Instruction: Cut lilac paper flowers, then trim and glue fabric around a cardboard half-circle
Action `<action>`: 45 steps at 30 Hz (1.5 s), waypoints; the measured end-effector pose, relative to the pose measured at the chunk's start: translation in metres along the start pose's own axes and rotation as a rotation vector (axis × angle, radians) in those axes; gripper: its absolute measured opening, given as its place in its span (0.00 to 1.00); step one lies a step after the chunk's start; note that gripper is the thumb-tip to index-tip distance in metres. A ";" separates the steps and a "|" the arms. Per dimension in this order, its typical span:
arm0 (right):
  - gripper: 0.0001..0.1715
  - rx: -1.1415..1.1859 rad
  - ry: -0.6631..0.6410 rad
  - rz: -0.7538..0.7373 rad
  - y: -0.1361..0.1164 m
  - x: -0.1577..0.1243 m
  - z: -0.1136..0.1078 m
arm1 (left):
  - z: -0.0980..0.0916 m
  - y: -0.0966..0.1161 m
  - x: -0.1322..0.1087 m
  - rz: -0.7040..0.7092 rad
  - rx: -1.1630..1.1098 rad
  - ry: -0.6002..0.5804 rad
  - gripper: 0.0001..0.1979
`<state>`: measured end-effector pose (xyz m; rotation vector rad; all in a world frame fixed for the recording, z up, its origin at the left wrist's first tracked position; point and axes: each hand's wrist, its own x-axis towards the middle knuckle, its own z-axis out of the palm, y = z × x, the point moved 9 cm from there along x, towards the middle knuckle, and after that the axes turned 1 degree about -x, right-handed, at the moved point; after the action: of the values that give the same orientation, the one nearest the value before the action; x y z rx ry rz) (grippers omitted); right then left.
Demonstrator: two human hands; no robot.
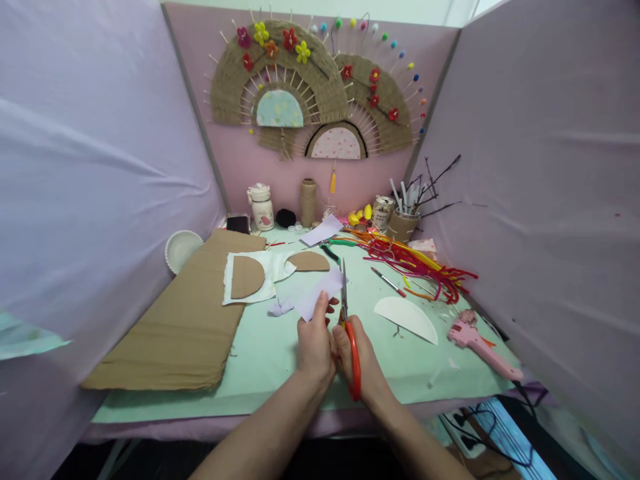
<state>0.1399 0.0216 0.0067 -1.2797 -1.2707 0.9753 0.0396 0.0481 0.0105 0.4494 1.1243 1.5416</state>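
Note:
My left hand (pixel 314 341) pinches a small piece of pale lilac paper (pixel 320 293) above the green table mat (pixel 260 353). My right hand (pixel 361 360) grips red-handled scissors (pixel 350 333); their blades point away from me along the paper's right edge. Both hands are close together near the front middle of the table. A crumpled lilac scrap (pixel 280 307) lies just left of the held paper.
A big sheet of corrugated cardboard (pixel 180 327) lies at left, with a cardboard half-circle (pixel 247 276) on white fabric beside it. A white half-disc (pixel 407 317), a pink glue gun (pixel 481 344), pipe cleaners (pixel 420 263), a paper plate (pixel 181 249) and jars stand around.

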 end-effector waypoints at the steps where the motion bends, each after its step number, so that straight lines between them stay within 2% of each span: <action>1: 0.17 -0.024 0.002 0.001 0.000 -0.001 -0.001 | 0.000 0.000 0.000 0.003 -0.009 0.006 0.15; 8: 0.19 -0.126 -0.002 0.020 -0.008 -0.006 -0.013 | -0.001 0.004 0.001 0.018 -0.128 0.010 0.14; 15: 0.19 -0.153 -0.032 -0.009 -0.005 -0.010 -0.017 | 0.009 0.009 0.001 0.067 -0.225 -0.132 0.10; 23: 0.21 -0.155 -0.049 0.018 -0.009 -0.016 -0.023 | 0.013 0.005 -0.002 -0.039 -0.337 -0.186 0.12; 32: 0.19 -0.211 -0.132 0.063 -0.005 -0.025 -0.030 | 0.014 0.008 -0.005 -0.069 -0.286 -0.242 0.08; 45: 0.20 -0.181 -0.141 0.018 -0.017 -0.033 -0.030 | 0.014 0.009 -0.021 -0.163 -0.274 -0.241 0.10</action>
<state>0.1635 -0.0167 0.0232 -1.3822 -1.4867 0.9950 0.0526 0.0352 0.0304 0.3374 0.7333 1.4297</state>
